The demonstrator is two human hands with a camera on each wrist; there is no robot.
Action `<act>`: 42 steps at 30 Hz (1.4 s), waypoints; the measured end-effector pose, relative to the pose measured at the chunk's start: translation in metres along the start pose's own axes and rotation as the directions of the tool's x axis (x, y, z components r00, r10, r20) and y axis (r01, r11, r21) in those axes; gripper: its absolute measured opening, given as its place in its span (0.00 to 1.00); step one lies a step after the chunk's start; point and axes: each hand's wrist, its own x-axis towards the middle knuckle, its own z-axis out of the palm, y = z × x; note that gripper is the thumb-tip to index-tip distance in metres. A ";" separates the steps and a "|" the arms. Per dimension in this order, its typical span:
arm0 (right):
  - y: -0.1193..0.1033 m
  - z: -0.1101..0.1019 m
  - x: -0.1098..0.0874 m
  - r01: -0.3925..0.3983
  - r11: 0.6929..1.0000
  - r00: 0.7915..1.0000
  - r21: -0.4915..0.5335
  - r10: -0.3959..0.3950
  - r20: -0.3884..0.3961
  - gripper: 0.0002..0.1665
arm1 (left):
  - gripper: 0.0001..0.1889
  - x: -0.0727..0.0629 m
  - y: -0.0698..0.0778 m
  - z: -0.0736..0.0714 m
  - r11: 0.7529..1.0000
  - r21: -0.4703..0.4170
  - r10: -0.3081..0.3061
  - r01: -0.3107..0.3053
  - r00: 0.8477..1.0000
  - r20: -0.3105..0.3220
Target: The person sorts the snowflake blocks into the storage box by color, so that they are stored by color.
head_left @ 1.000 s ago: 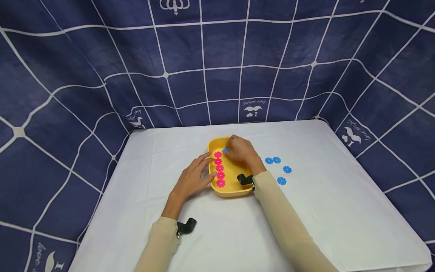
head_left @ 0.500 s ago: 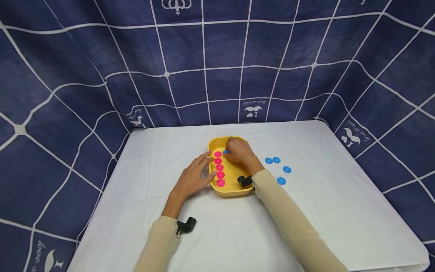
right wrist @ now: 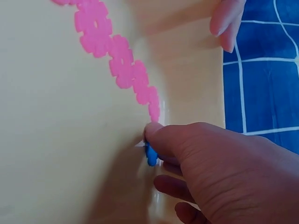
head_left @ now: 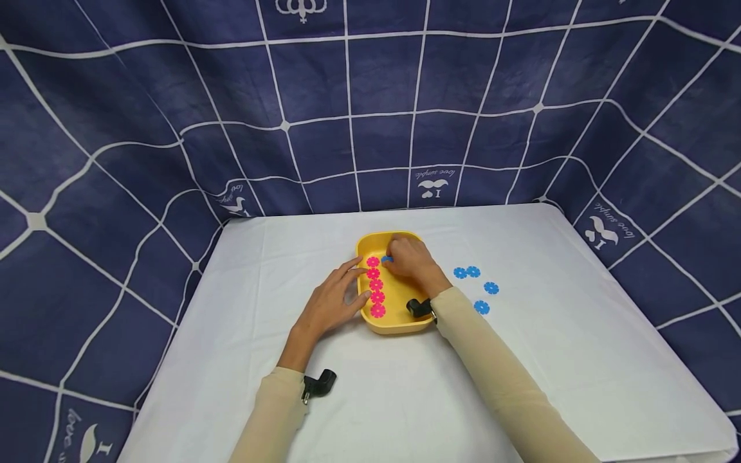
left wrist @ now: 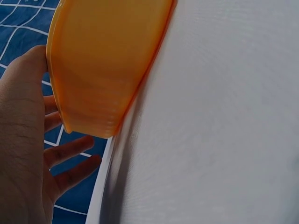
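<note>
A yellow tray (head_left: 399,328) stands on the white table, holding several pink flower-shaped plastic discs (head_left: 376,284) in a row along its left side. My left hand (head_left: 330,302) lies at the tray's left rim, fingers spread and touching the rim. In the left wrist view the thumb rests against the edge of the tray (left wrist: 103,56). Inside the tray, near its far end, my right hand (head_left: 411,258) pinches a blue flower-shaped disc (right wrist: 151,155) between thumb and finger. That disc sits close to the end of the pink row; the hand partly covers it.
Several loose blue discs (head_left: 481,307) lie on the table to the right of the tray. A dark blue curtain with white lines (head_left: 382,148) hangs behind the table and at both sides. Small black cameras (head_left: 320,383) are strapped to both wrists.
My right hand has lowered slightly toward the tray floor with the blue disc and then stayed there. The left hand keeps its place at the rim.
</note>
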 end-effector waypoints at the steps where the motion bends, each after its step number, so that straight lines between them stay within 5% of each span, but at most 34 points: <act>1: 0.000 0.000 0.000 0.001 1.000 1.000 0.001 -0.001 -0.001 0.18 | 0.32 0.000 0.000 0.000 1.000 0.001 0.002 -0.002 1.000 0.000; 20: 0.004 -0.006 -0.007 -0.031 0.980 0.997 0.195 0.044 -0.062 0.22 | 0.32 -0.002 0.004 0.001 0.999 0.012 -0.035 0.035 0.999 0.024; 42: 0.010 -0.013 -0.020 -0.035 0.947 0.981 0.320 0.093 -0.168 0.19 | 0.31 -0.003 0.005 0.003 1.000 0.029 -0.002 0.002 1.000 -0.012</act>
